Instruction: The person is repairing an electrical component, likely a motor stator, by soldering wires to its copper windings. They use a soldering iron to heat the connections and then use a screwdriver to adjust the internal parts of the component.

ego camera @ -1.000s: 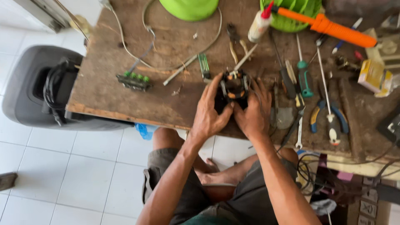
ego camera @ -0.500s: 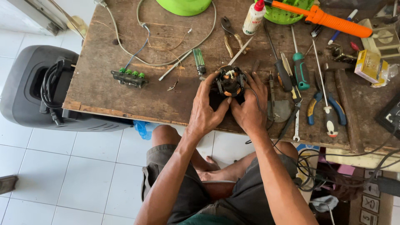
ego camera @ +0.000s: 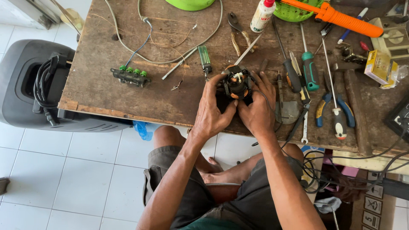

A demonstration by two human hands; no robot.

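Head view: motor (ego camera: 235, 83) apparently clasped between left hand (ego camera: 211, 111) and right hand (ego camera: 257, 111).

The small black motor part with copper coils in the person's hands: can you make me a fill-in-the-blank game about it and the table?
1. Both hands, the left hand and the right hand, hold the small black motor part with copper coils over a worn ____ workbench.
2. The black terminal block has ____ knobs on top.
3. The long tool at the top right is ____.

Missing words: wooden; green; orange
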